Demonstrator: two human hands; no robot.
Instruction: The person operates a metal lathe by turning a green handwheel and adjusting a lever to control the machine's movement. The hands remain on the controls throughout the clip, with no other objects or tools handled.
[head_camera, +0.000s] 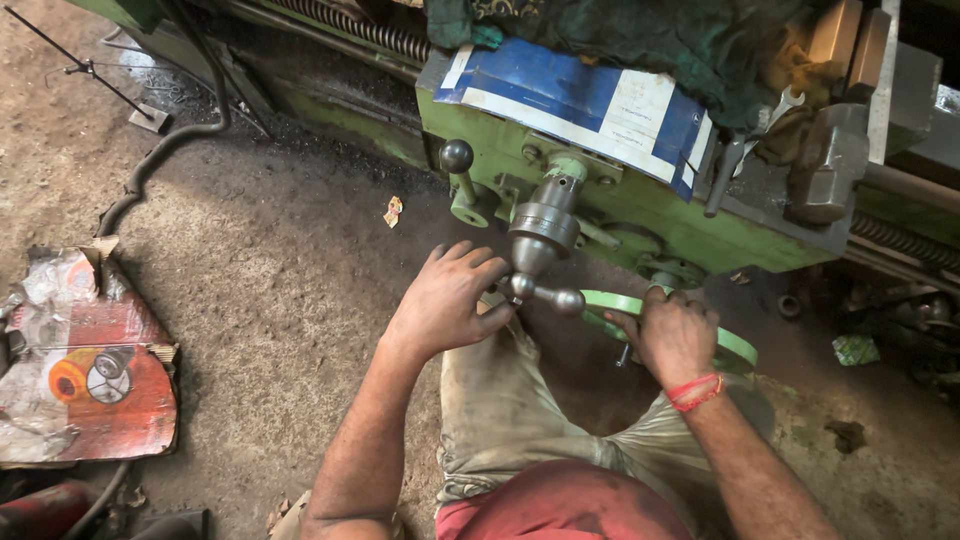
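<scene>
Left hand (447, 302) loosely cups the ball-ended steel crank handle (545, 293); right hand (675, 333) grips the green metal handwheel (738, 347) closed; turn both slowly, evenly.

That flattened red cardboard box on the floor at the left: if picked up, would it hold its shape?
Probably not. The cardboard box lies crushed flat with torn, curled edges, so it would likely flop and bend. It looks light for its size. Loose flaps might tear further if pulled.
</scene>
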